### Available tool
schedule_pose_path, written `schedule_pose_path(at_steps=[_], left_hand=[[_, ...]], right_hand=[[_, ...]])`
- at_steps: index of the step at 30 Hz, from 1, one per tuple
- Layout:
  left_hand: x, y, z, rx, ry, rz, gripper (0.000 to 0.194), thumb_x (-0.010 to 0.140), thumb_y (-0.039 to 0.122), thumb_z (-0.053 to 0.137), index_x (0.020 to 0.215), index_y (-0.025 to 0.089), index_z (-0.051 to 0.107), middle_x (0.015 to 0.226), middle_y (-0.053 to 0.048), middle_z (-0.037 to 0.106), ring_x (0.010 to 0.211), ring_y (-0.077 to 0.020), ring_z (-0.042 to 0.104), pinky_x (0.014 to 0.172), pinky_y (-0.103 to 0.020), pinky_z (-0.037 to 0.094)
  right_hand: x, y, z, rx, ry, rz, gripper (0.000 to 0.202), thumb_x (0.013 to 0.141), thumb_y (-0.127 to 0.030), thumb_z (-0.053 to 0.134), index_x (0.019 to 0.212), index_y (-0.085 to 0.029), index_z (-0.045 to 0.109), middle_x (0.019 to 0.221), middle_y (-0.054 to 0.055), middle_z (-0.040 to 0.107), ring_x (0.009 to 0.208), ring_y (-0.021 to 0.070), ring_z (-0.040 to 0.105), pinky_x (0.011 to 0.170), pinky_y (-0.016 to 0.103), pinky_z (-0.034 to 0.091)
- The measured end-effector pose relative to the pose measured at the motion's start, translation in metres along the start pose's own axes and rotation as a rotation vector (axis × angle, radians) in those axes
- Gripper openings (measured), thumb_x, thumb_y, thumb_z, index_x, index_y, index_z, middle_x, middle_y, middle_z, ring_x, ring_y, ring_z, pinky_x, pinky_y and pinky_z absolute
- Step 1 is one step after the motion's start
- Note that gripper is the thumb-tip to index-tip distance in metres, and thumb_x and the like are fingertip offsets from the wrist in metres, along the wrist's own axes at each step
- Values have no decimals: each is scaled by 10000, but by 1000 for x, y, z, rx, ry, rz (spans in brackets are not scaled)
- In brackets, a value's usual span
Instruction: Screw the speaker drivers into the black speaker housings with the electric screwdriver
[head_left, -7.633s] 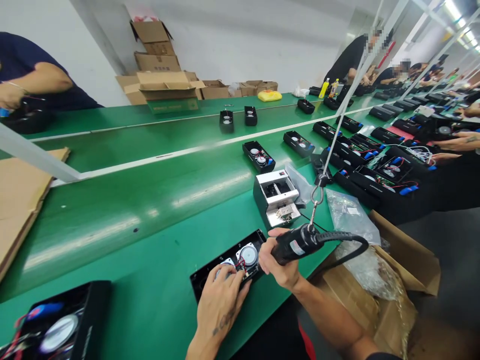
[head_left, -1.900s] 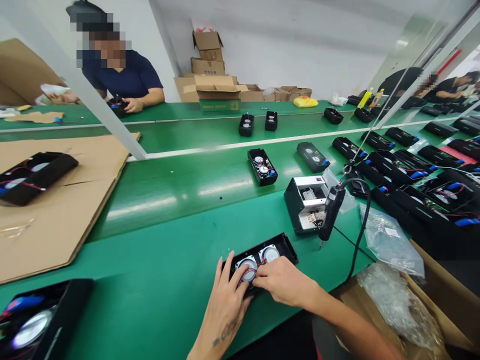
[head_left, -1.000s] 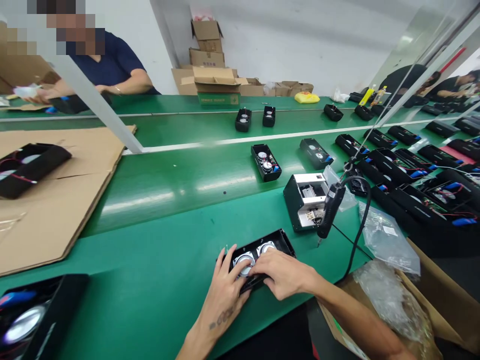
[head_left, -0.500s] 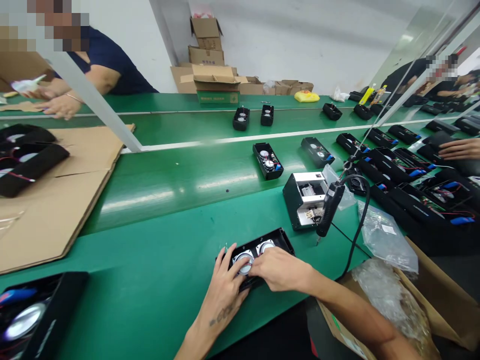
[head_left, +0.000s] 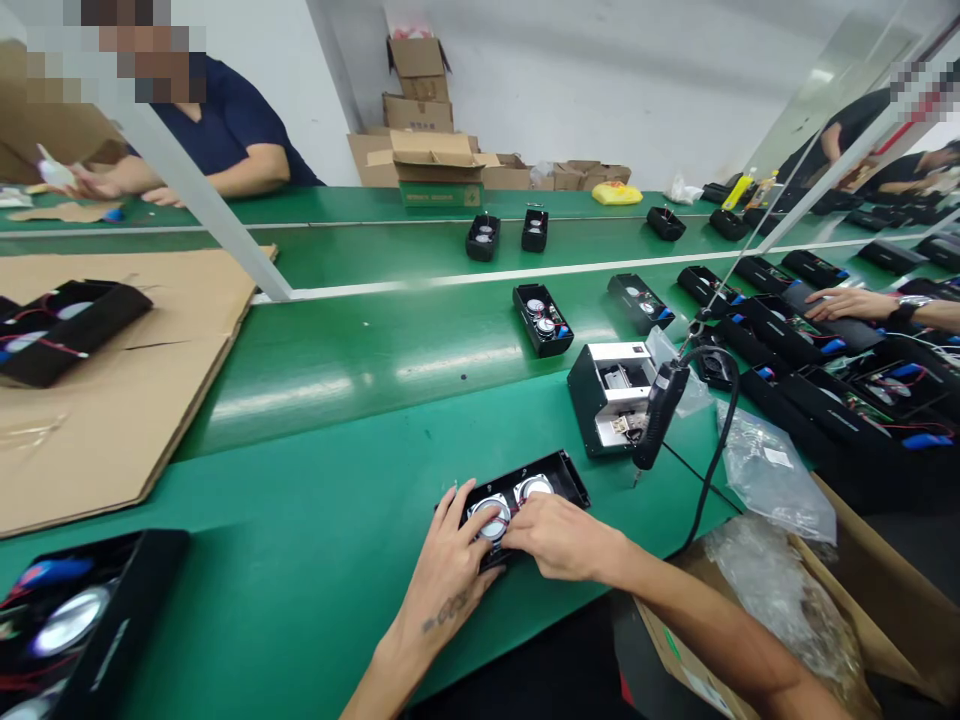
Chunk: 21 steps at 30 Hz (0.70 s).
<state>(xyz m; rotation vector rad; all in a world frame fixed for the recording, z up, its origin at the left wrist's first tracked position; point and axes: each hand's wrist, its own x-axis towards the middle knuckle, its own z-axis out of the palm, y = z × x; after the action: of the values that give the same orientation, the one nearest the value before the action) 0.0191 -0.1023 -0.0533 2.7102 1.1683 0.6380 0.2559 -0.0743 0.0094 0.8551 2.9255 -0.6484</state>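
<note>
A black speaker housing with two round silver speaker drivers lies tilted across the green bench in front of me. My left hand is wrapped around its left end, fingers on the far rim and over the nearer driver. My right hand is closed in a pinch over the middle of the housing, between the two drivers. Thin red wire shows by the fingertips, but what they pinch is hidden. A black electric screwdriver hangs to the right, beside a black and white screw feeder.
Open speaker housings stand on the green line beyond, with several more crowded at the right. A cardboard sheet lies left, another housing nearer. Plastic bags and an open carton are at the right. Co-workers sit across and at the right.
The view has shifted slightly. Both my hands stay on the housing in nearly the same pose. At the right, a co-worker's hand has moved left over the housings; the co-worker across has shifted their arms.
</note>
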Motion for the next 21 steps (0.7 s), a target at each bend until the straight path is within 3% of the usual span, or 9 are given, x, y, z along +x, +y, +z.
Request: schedule_pose_path(at_steps=[5, 8, 10, 11, 13, 15, 17, 21], left_hand=[[5, 2, -4, -38, -64, 6, 344, 756, 213, 916, 1081, 260, 815, 1397, -59, 740, 1556, -475, 434, 1277, -746, 371], [26, -11, -18, -256, -254, -105, 317, 804, 204, 850, 1102, 309, 828, 1400, -40, 743, 1579, -446, 404, 1309, -755, 253], [45, -27, -30, -386, -390, -179, 133, 796, 256, 847, 925, 282, 834, 1372, -33, 752, 1503, -419, 495, 1294, -673, 308], [55, -36, -35, -424, -432, -197, 71, 792, 306, 850, 819, 254, 810, 1351, -34, 754, 1410, -385, 579, 1246, -591, 399], [73, -53, -43, -470, -487, -205, 240, 797, 411, 834, 689, 216, 746, 1290, -30, 755, 1152, -277, 697, 1034, -404, 543], [85, -63, -49, -511, -532, -215, 336, 799, 484, 802, 644, 201, 707, 1220, -16, 750, 943, -185, 690, 825, -294, 535], [91, -68, -52, -539, -563, -228, 392, 787, 531, 781, 617, 193, 680, 1170, -4, 740, 850, -144, 642, 735, -261, 485], [93, -68, -52, -579, -597, -271, 433, 738, 589, 789, 619, 188, 678, 1161, -5, 723, 816, -132, 587, 708, -264, 442]], right_hand=[[-2, -9, -15, 27, -51, 67, 299, 857, -69, 615, 1082, -169, 786, 1033, 110, 839, 905, 250, 725, 811, 363, 446], [2, -12, -25, -25, -43, 110, 348, 869, -166, 685, 1212, -133, 735, 1035, 153, 816, 884, 288, 730, 816, 387, 462], [11, -7, -33, -49, -31, 153, 444, 891, -204, 720, 1323, -108, 682, 1054, 174, 812, 919, 315, 747, 834, 395, 472], [18, -4, -38, -42, -36, 172, 483, 893, -206, 734, 1361, -109, 665, 1048, 167, 817, 933, 320, 757, 834, 386, 473], [32, 6, -49, 0, -60, 202, 520, 885, -206, 760, 1391, -136, 665, 1028, 131, 833, 936, 313, 775, 792, 349, 469], [45, 15, -58, 41, -98, 213, 520, 870, -249, 798, 1372, -162, 698, 1028, 104, 843, 929, 302, 782, 718, 312, 450], [55, 21, -63, 51, -131, 221, 493, 856, -322, 835, 1314, -168, 742, 1008, 94, 846, 911, 293, 782, 655, 292, 426], [62, 26, -58, 48, -118, 208, 526, 829, -414, 855, 1286, -167, 774, 946, 83, 846, 875, 288, 782, 595, 284, 400]])
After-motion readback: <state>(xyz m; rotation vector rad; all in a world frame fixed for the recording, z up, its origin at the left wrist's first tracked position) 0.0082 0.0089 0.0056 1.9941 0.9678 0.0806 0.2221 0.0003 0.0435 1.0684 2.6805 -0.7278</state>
